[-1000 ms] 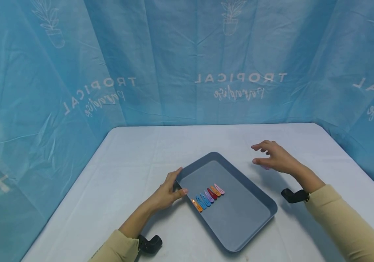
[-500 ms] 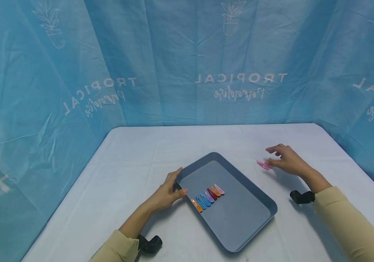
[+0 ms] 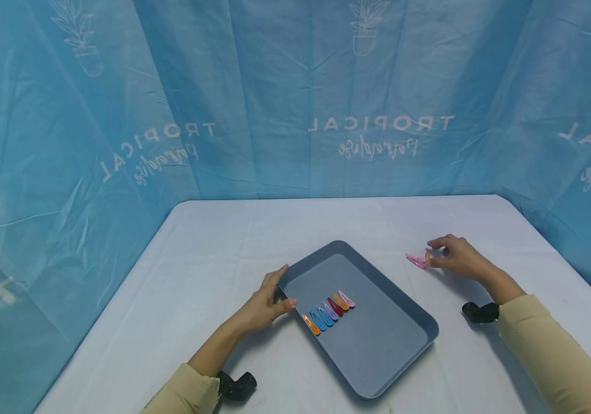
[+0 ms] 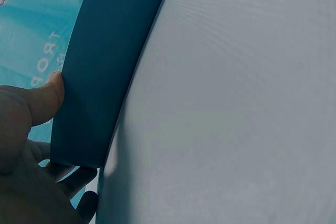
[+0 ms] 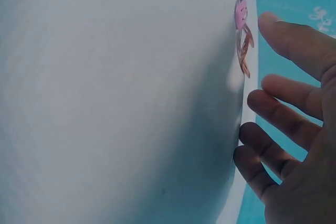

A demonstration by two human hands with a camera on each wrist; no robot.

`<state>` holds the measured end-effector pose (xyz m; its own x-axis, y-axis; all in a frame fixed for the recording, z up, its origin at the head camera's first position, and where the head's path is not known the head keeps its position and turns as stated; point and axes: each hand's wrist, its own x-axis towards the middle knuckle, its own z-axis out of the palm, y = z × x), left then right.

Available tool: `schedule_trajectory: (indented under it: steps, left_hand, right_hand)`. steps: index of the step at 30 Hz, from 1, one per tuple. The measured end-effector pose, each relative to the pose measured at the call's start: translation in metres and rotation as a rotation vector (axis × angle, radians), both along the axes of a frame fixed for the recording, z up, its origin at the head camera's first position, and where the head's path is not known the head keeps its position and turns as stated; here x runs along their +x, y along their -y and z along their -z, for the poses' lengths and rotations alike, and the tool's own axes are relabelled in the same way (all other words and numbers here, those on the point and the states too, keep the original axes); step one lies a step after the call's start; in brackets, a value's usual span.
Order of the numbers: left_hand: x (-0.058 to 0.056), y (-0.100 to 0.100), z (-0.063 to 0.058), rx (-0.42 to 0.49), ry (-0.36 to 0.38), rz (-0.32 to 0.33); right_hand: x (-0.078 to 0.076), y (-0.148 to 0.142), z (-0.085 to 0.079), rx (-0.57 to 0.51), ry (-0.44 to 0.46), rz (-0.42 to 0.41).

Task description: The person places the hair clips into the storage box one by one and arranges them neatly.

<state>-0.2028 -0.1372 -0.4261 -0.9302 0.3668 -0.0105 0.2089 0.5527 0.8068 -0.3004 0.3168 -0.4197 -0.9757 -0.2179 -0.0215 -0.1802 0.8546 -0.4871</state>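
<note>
My left hand (image 3: 264, 302) grips the grey tray (image 3: 388, 368) at its left corner, thumb over the rim and fingers around the outside. The left wrist view shows the thumb (image 4: 50, 95) against the tray wall (image 4: 105, 66). Inside the tray, several snap hair clips (image 3: 330, 310) in orange, blue, purple, red and pink lie in a slanted row. To the tray's right, my right hand (image 3: 458, 257) is low over pink hair clips (image 3: 416, 261) and an orange hair clip (image 3: 427, 254). In the right wrist view its fingers (image 5: 283, 116) are apart, beside the small clip pile (image 5: 242, 30).
A white cloth covers the table (image 3: 212, 247). Blue printed curtains (image 3: 274, 103) hang behind it and along both sides. Each wrist carries a black camera mount, the left one (image 3: 237, 386) near the table front, the right one (image 3: 480, 312) over the right side.
My right hand has moved right and a little nearer, uncovering the pink clips; an orange clip now shows by its fingers. The left hand, tray and row of clips have stayed put.
</note>
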Motion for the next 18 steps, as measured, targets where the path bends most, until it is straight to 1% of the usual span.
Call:
schedule_trajectory:
  steps: [11,18]
  left_hand:
    - [0.0002,-0.0001,-0.0006,-0.016,-0.008,-0.006]
    - [0.0001,-0.0001,0.0001,-0.014,-0.008,-0.006]
  right_hand:
    - [-0.0014,0.0017,0.0034,0.014,0.044,0.031]
    - [-0.0014,0.0011,0.0057,0.027,0.038,0.038]
